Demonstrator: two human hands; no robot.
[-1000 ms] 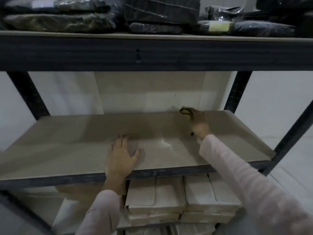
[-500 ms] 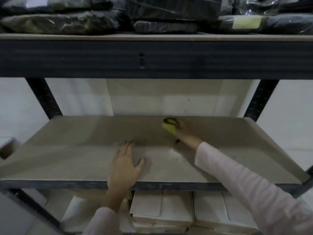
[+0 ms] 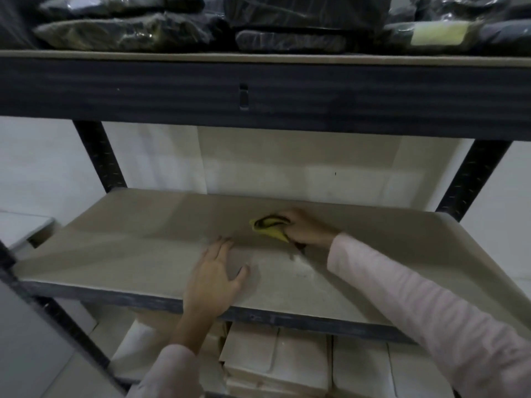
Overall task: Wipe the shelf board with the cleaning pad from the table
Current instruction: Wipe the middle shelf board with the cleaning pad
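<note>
- A dark metal rack stands against a pale wall. Dark wrapped packs (image 3: 129,35) lie on the shelf above, and pale boxes (image 3: 275,357) are stacked under the board.
- Far left, a corner of a pale surface (image 3: 20,225) shows beside the rack.
- The board (image 3: 115,254) is tan and runs wide from left to right in front of me.
- My left hand (image 3: 214,278) lies flat on the board near its front edge. Its fingers are straight, a little spread, and hold nothing. I judge it is bracing me.
- The pad (image 3: 267,226), yellow with a dark face, sits on the board toward the back, about mid-width. It is just beyond my left hand and to its right, not touching it.
- My right hand (image 3: 306,228) is curled round the pad's right end and presses it down. The pad sticks out leftward from the fingers, its long axis roughly along the board's length.
- The pad leads my right hand to the left, so I judge the next stroke runs left along the back strip. That stretch is a far reach for the right arm. The left hand is nearer but empty.
</note>
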